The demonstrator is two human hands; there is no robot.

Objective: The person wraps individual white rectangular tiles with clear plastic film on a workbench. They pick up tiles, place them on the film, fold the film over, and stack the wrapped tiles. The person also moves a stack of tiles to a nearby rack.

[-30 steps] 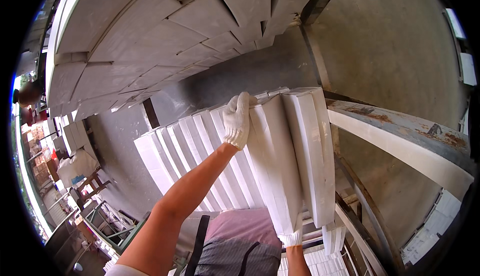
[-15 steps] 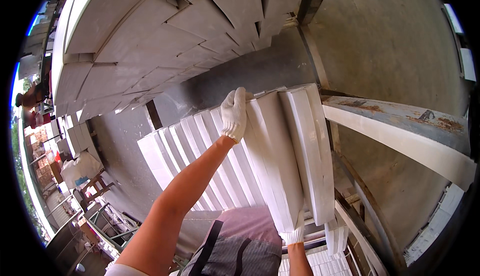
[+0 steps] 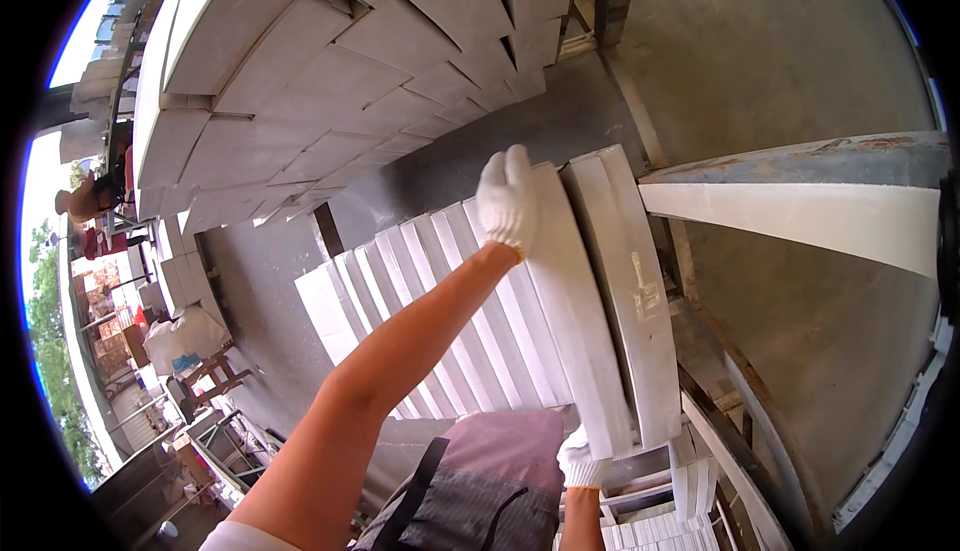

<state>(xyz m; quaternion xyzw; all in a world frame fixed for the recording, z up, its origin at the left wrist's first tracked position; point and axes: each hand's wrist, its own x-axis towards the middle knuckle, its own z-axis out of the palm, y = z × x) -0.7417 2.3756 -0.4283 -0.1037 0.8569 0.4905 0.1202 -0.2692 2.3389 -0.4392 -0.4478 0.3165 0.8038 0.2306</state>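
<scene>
Several long, narrow white cartons stand side by side in a row (image 3: 385, 276) in front of me. Toward the row's right end is one carton (image 3: 580, 321), with another white carton (image 3: 640, 301) bearing a torn, yellowish patch beyond it; a dark gap parts the two. My left hand (image 3: 508, 196), in a white knit glove, lies at the far end of the first carton, fingers stretched out. Also gloved, my right hand (image 3: 582, 459) touches that carton's near end at its left corner, fingers loosely extended and partly hidden.
A tall stack of white cartons (image 3: 370, 61) rises on the far left. To the right, a rusty, pale metal beam (image 3: 800, 206) runs out beside the cartons, above a concrete floor (image 3: 780, 61). Metal frames (image 3: 225, 451) and a covered pile (image 3: 185, 341) stand at the left.
My left hand has gone from gripping the carton's far edge to lying with straightened fingers. The right hand has loosened at the near end. The carton stands straighter, and the view has shifted slightly.
</scene>
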